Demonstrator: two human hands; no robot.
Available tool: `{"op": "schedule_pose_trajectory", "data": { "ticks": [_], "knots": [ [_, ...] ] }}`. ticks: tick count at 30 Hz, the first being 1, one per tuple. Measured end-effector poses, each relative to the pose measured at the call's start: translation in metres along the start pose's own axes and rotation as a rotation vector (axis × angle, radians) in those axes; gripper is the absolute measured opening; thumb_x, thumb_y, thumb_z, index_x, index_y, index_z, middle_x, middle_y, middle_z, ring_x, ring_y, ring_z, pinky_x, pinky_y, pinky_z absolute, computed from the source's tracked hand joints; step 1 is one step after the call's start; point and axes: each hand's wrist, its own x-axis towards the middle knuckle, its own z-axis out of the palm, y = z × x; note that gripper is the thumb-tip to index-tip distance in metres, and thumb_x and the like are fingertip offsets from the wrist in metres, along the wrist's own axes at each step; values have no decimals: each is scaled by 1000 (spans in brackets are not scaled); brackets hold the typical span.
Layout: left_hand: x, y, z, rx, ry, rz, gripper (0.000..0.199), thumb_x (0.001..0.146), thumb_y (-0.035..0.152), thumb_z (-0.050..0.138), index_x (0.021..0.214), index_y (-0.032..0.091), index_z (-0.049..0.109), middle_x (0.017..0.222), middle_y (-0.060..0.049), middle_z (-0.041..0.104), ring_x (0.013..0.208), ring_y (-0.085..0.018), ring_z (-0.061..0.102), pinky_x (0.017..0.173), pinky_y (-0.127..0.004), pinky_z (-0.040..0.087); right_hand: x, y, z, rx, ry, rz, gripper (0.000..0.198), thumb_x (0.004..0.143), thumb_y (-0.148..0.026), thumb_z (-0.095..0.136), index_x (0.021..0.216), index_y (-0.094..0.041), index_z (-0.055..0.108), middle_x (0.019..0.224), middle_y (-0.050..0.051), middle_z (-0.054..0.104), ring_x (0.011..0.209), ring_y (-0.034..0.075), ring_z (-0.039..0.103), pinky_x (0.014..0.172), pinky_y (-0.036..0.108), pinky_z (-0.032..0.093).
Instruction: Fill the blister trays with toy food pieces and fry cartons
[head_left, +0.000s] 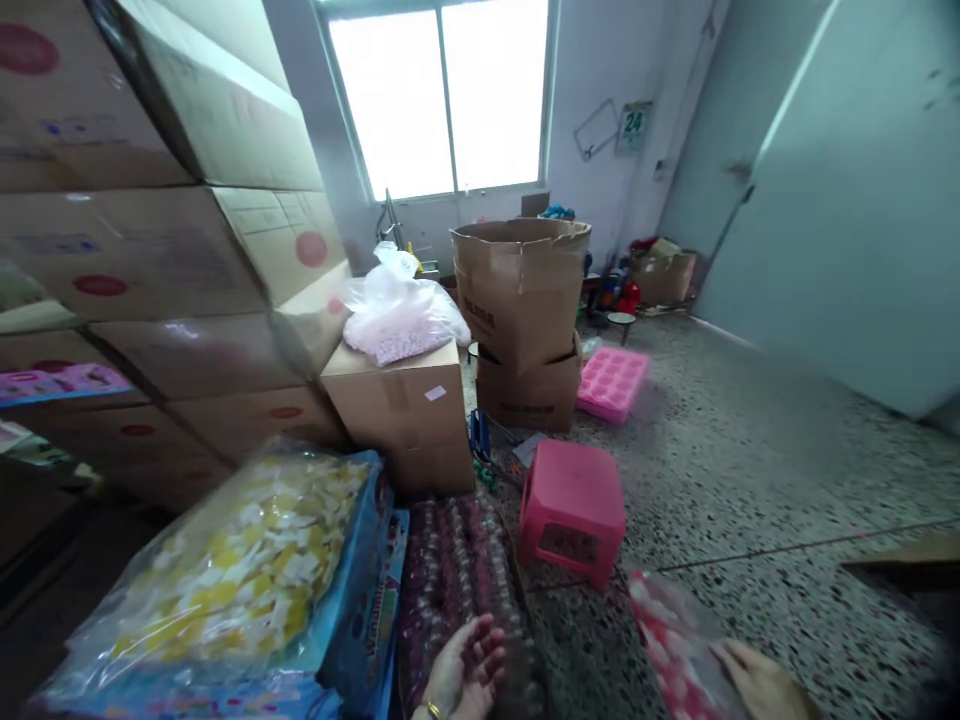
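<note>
At the bottom centre my left hand is palm up with its fingers loosely curled and apart, holding nothing. It is over rows of shiny pink and clear wrapped items; whether it touches them I cannot tell. My right hand, at the lower right, grips a clear plastic bag with red and white pieces inside. Left of my left hand, a large clear bag of yellow and white pieces lies on blue printed boxes.
A pink plastic stool stands ahead on the speckled floor. Cardboard boxes are stacked high at the left. A tied bag sits on a carton, beside open cartons. Pink trays lie beyond the stool.
</note>
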Motion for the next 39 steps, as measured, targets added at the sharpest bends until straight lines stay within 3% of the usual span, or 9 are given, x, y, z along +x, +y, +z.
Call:
{"op": "schedule_pose_trajectory", "data": {
  "ticks": [6, 10, 18, 24, 26, 28, 31, 35, 39],
  "knots": [
    [-6, 26, -20, -59, 37, 148, 15, 79, 20, 52, 92, 14, 55, 70, -4, 66, 56, -12, 61, 54, -23, 46, 77, -93, -28, -28, 123, -123, 37, 63, -53, 40, 60, -24, 64, 66, 4, 68, 61, 20, 61, 55, 27, 44],
    [5, 31, -24, -149, 74, 278, 14, 78, 13, 50, 90, 14, 56, 74, -5, 66, 61, -11, 62, 59, -23, 48, 130, -127, -42, -51, 77, -180, 40, 68, -49, 38, 66, -20, 65, 66, 6, 66, 62, 18, 59, 58, 26, 42],
    [49, -18, 38, -297, 188, 343, 20, 81, 8, 42, 89, 15, 59, 76, -3, 65, 62, -9, 62, 58, -23, 51, 247, -102, -14, -212, -214, -380, 34, 75, -35, 39, 66, -15, 64, 66, 6, 64, 62, 15, 54, 58, 23, 35],
    [46, -40, 76, -335, 236, 391, 14, 82, 15, 46, 85, 17, 59, 51, 5, 53, 41, -4, 48, 43, -16, 43, 301, -90, -16, -263, -340, -464, 28, 75, -27, 42, 62, -13, 62, 60, 5, 60, 58, 12, 50, 56, 21, 31],
    [45, -40, 85, -348, 197, 392, 18, 84, 23, 43, 83, 15, 59, 59, 1, 59, 48, -7, 54, 48, -19, 47, 302, -101, -25, -219, -371, -521, 26, 74, -24, 41, 59, -13, 61, 57, 3, 58, 56, 11, 49, 55, 21, 30],
    [49, -40, 96, -339, 96, 382, 26, 85, 30, 40, 88, 14, 59, 85, -8, 65, 71, -13, 62, 64, -27, 51, 291, -121, -40, -157, -400, -598, 25, 73, -22, 41, 57, -14, 59, 54, 2, 56, 54, 10, 47, 54, 21, 30],
    [65, -40, 121, -326, -119, 335, 38, 83, 43, 40, 101, 13, 56, 110, -13, 58, 96, -20, 58, 81, -35, 46, 256, -161, -65, -27, -455, -719, 24, 73, -22, 42, 55, -15, 57, 53, -1, 54, 52, 9, 46, 53, 20, 30],
    [92, -44, 156, -328, -244, 242, 53, 78, 58, 36, 101, 16, 56, 102, -11, 61, 92, -21, 58, 79, -37, 45, 191, -203, -79, 201, -487, -786, 18, 75, -21, 45, 64, -16, 59, 58, -2, 57, 55, 9, 49, 54, 18, 33],
    [96, -50, 154, -384, -138, 323, 58, 75, 64, 32, 102, 19, 57, 93, -9, 63, 92, -23, 57, 81, -40, 45, 133, -208, -53, 211, -510, -900, 13, 74, -15, 47, 68, -16, 59, 64, 1, 58, 59, 10, 51, 55, 18, 34]
  ]
}}
